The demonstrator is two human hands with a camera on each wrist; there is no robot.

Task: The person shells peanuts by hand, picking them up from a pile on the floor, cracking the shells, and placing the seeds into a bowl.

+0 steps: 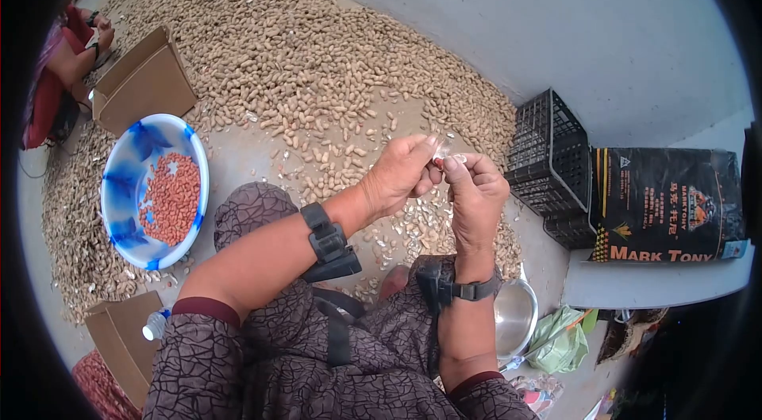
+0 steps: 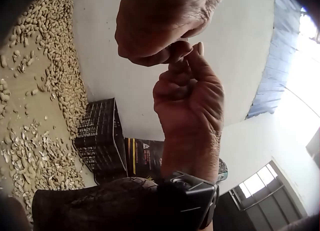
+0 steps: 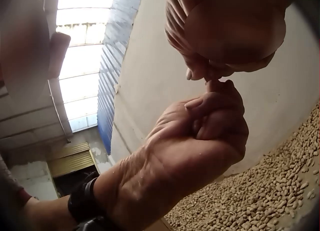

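In the head view both hands meet above the floor, fingertips close together around a small peanut (image 1: 439, 163) whose reddish kernel shows beside pale shell. My left hand (image 1: 401, 172) pinches it from the left with thumb and curled fingers. From the other side my right hand (image 1: 478, 196) pinches it between thumb and forefinger. Both wrist views show the right hand (image 3: 200, 123) and left hand (image 2: 165, 26) fingertip to fingertip, the peanut mostly hidden by fingers. Broken shells (image 1: 425, 229) lie on the floor below.
A large heap of unshelled peanuts (image 1: 278, 47) spreads along the wall. Left stands a blue-and-white basin (image 1: 111, 206) with shelled kernels (image 1: 171, 198), near a cardboard box (image 1: 143, 78). Right are a black crate (image 1: 548, 158), a black sack (image 1: 667, 202) and a metal bowl (image 1: 514, 317). Another person (image 1: 71, 63) sits far left.
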